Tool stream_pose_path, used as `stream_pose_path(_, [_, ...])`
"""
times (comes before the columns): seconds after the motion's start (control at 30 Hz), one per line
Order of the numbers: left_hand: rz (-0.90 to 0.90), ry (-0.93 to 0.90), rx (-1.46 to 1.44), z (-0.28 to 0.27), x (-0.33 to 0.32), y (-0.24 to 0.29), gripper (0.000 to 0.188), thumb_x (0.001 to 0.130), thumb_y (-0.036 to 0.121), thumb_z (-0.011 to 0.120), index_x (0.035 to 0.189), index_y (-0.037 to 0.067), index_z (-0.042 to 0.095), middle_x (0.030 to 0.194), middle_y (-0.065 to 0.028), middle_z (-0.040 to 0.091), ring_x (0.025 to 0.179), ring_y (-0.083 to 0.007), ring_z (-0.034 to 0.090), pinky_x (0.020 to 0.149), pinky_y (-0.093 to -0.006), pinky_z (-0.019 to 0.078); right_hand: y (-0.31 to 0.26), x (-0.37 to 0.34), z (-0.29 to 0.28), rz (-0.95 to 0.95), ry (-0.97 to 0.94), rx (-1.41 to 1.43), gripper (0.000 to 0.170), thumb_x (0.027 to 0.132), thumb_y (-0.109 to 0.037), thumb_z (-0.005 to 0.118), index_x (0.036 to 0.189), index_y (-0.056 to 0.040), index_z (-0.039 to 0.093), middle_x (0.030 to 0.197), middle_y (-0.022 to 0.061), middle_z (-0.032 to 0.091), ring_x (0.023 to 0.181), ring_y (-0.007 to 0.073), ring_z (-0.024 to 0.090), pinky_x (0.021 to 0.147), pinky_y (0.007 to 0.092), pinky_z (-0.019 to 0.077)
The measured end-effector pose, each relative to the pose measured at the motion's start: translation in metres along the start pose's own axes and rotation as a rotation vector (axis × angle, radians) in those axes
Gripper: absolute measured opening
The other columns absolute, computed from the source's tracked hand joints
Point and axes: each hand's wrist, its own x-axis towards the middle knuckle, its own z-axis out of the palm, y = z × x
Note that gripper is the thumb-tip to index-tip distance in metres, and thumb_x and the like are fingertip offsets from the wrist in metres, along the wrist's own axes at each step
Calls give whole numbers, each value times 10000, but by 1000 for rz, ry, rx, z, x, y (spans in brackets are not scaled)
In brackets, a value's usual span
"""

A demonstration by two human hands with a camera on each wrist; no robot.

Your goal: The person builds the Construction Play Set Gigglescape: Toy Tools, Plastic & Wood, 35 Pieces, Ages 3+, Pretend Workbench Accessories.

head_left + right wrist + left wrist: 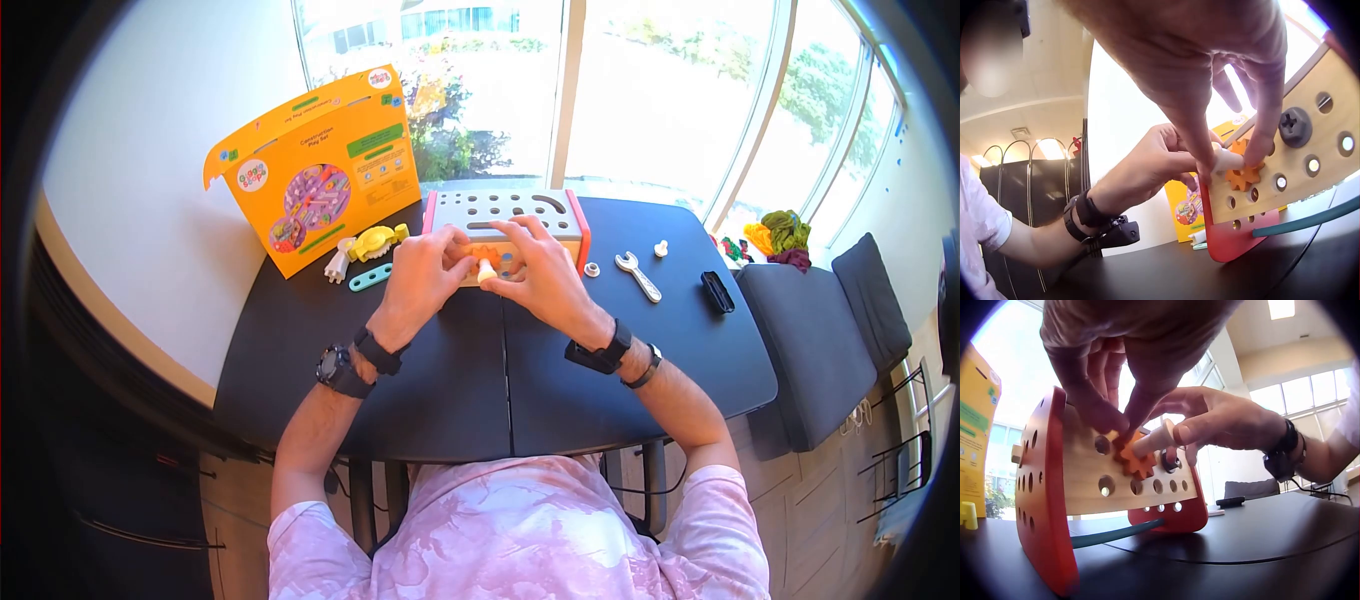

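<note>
An orange gear lies against the wooden side panel of a toy workbench, with a pale peg sticking out of its middle. My left hand pinches the gear's upper edge, seen in the left wrist view. The thumb of my right hand presses on the peg's outer end, with the index finger beside the gear. A dark grey cross-slotted screw sits in the panel to the right of the gear in the right wrist view.
A yellow box stands at the back left, near yellow toy pieces and a teal strip. Right of the workbench lie a white wrench, small white pieces and a black object. A grey seat adjoins the table.
</note>
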Motion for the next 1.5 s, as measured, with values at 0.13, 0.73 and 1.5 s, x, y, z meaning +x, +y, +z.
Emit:
stream_pose_path(0.13, [14, 13, 252, -21, 2, 25, 330, 954, 161, 866, 1233, 25, 754, 1288, -175, 788, 1139, -302, 763, 982, -391, 604, -1, 5, -6, -1, -59, -61, 688, 847, -242, 931, 1426, 21, 670, 1427, 253, 651, 1111, 448, 755, 974, 501, 619])
stream_pose_path(0.73, [187, -71, 238, -17, 5, -20, 430, 1112, 182, 652, 1531, 92, 684, 1533, -261, 664, 1333, -467, 678, 1125, -496, 557, 5, 3, 8, 19, -65, 19, 650, 909, -183, 900, 1430, 43, 586, 1323, 229, 740, 1156, 464, 740, 996, 495, 600])
stream_pose_path(1.5, [249, -44, 238, -17, 8, -24, 425, 1099, 170, 672, 1513, 79, 697, 1500, -278, 681, 1307, -461, 698, 1099, -479, 578, 15, 2, 3, -150, -26, -40, 517, 894, -195, 918, 1315, -10, 682, 1222, 166, 720, 901, 281, 794, 792, 417, 625])
